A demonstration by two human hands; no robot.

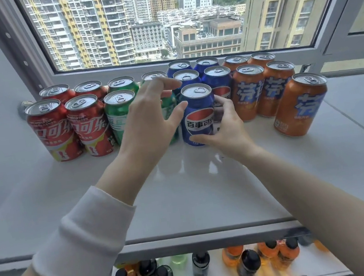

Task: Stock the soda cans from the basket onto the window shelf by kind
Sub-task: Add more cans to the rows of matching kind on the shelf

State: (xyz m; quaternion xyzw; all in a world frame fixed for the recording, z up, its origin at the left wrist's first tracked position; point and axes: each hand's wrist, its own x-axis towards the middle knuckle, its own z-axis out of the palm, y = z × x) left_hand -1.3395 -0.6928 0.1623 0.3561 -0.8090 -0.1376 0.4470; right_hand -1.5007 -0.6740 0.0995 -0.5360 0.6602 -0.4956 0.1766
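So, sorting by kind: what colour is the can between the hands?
The can is blue; head view.

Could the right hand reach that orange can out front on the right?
Probably yes. Nothing stands before the front orange aluminium can; it sits apart on the white shelf. The right hand must first release the front blue aluminium can.
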